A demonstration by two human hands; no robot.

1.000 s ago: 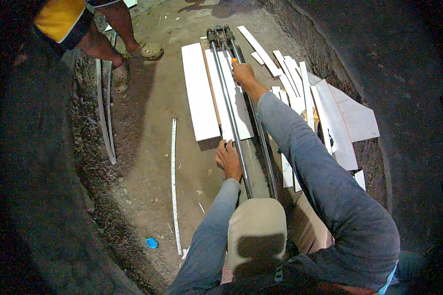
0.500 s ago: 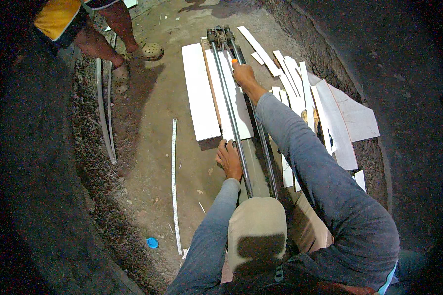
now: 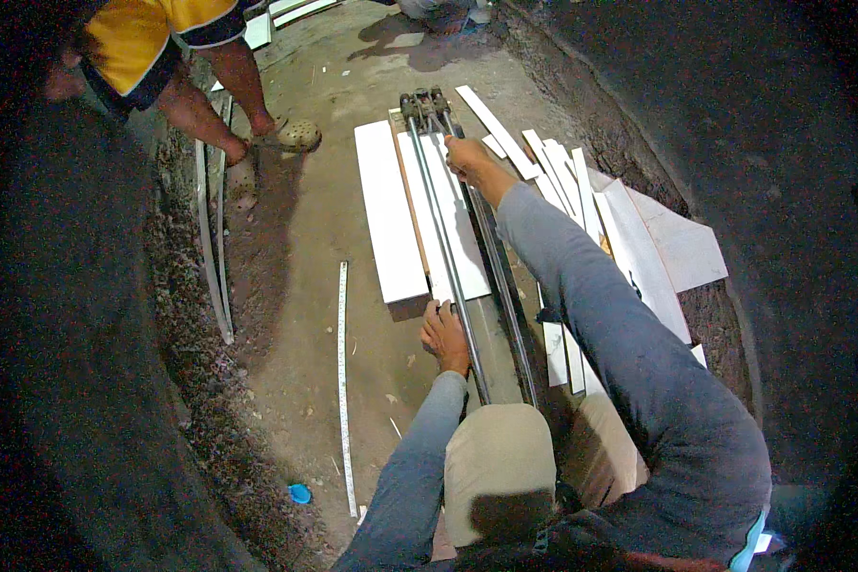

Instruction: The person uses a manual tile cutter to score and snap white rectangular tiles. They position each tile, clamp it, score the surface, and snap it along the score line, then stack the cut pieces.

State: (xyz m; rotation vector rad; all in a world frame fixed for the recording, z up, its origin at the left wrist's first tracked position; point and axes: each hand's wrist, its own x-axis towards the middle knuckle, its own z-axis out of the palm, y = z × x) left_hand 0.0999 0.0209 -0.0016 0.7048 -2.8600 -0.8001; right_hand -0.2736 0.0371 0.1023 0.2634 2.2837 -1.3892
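A manual tile cutter with two long metal rails [image 3: 515, 319] stretches away from me on the ground, its dark metal carriage [image 3: 426, 107] at the far end. Under the rails lies a white tile [image 3: 473, 276]. My right hand [image 3: 469, 160] is closed around the cutter's handle near the carriage; the fingers cover most of it. My left hand [image 3: 444, 336] rests beside the left rail, fingers apart and bent against the near edge of the tile. Left of the cutter sit white tiles [image 3: 388, 214], apparently stacked.
Several cut tile strips [image 3: 567, 181] and larger pieces [image 3: 686, 248] lie on the right. A white measuring strip [image 3: 344, 391] and a blue cap [image 3: 299, 493] are on the ground to the left. Another person's clog [image 3: 296, 135] stands far left; someone else's foot shows at the top.
My right hand has moved a little farther up toward the carriage, and the handle's orange tip no longer shows. The view has tilted upward. My left hand stays by the tile's near edge.
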